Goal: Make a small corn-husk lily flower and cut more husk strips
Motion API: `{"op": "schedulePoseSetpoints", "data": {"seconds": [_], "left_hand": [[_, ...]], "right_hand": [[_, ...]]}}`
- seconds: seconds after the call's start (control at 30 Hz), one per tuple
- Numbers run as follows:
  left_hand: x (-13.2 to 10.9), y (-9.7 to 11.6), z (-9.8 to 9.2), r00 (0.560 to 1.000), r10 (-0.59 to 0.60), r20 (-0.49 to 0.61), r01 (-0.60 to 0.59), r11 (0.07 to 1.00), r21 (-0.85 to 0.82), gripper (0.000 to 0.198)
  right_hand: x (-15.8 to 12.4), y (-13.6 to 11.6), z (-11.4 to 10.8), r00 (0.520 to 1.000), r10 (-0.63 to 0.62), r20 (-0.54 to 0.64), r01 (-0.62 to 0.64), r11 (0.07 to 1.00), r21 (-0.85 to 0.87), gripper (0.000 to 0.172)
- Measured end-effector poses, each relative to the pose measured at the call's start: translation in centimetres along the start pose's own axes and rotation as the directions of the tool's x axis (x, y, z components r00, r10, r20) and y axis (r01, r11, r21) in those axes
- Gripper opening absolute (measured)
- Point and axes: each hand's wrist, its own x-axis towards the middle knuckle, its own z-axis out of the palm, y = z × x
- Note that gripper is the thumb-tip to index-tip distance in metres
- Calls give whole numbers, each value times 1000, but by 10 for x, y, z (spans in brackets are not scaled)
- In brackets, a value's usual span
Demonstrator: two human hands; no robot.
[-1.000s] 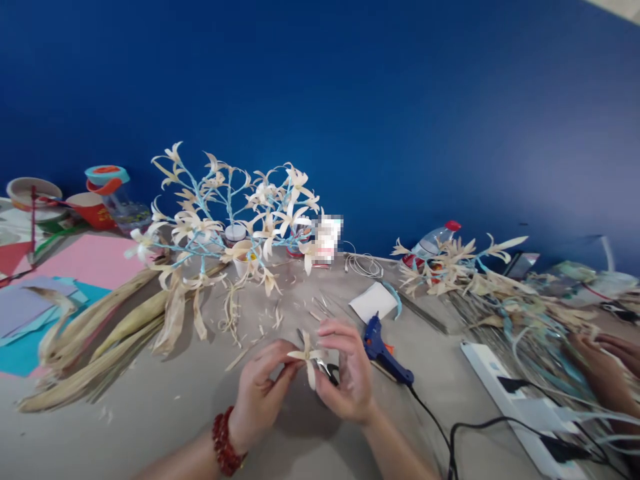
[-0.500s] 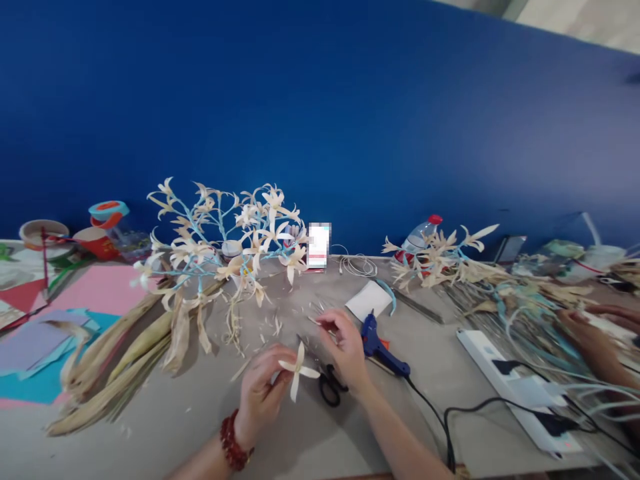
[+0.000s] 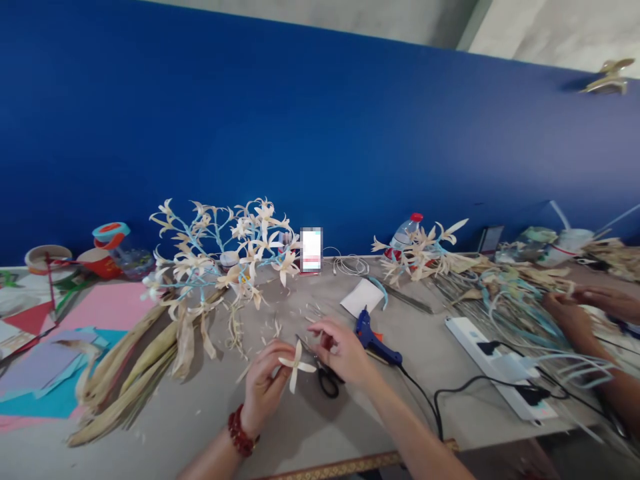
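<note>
My left hand (image 3: pixel 270 377), with a dark red bead bracelet at the wrist, is closed on a cream flower (image 3: pixel 296 367) made of narrow pointed petals, its face turned towards me. My right hand (image 3: pixel 340 350) is just right of the flower, thumb and fingers bent together. Whatever they pinch is too small to make out. Black-handled scissors (image 3: pixel 329 382) lie on the table beneath that hand, partly covered by it. To its right rests a blue glue gun (image 3: pixel 375 340) with a black cord.
Branches of cream flowers (image 3: pixel 220 253) stand behind my left hand. Dried husks (image 3: pixel 130 373) and coloured paper (image 3: pixel 105 307) lie left. A phone (image 3: pixel 311 251) stands near the blue wall. Rightward are a power strip (image 3: pixel 500 370), plant strips and another person's hands (image 3: pixel 575 313).
My right hand has moved slightly down and closer to the flower. My left hand keeps its hold on the flower. The view has tilted up a little.
</note>
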Motion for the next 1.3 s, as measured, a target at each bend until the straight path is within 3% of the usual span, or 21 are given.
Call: {"op": "schedulePoseSetpoints", "data": {"seconds": [0.07,0.17,0.23,0.33,0.47,0.57,0.63,0.73,0.8,1.0,1.17,1.3], "left_hand": [[0,1,0,1000,16,2,-16,1000,-1,13],[1,3,0,1000,23,17,-23,1000,-9,13],[1,4,1,999,18,35,-17,1000,-19,14],[2,4,1,998,0,60,2,1000,-31,17],[2,3,2,997,-20,80,25,998,-56,16],[3,5,2,995,-37,91,43,996,-75,16],[4,7,2,994,-42,99,50,995,-85,17],[6,10,2,995,-31,91,40,994,-100,17],[7,10,2,996,-31,83,39,994,-100,16],[7,7,2,997,-49,52,53,996,-78,16],[5,3,2,995,-55,79,62,994,-87,15],[5,1,2,994,-60,90,67,994,-85,13]], "right_hand": [[-5,-1,-2,1000,29,-6,-29,999,-42,14],[-12,-4,-4,998,-60,-34,57,994,-95,16],[-16,-9,-5,996,-59,-64,57,998,-33,21],[-20,-17,-4,997,24,-73,-17,995,99,12],[-24,-19,4,987,17,-157,18,975,220,10],[-27,-16,11,972,121,-201,-53,948,315,11],[-27,-14,13,973,121,-198,-64,960,273,11],[-27,-15,13,982,8,-191,27,984,175,10],[-27,-15,15,983,-16,-182,54,978,203,12],[-29,-10,27,976,140,-166,-85,950,301,11],[-27,-4,29,979,69,-192,-16,965,262,10],[-25,-2,28,982,105,-154,-62,964,260,12]]}}
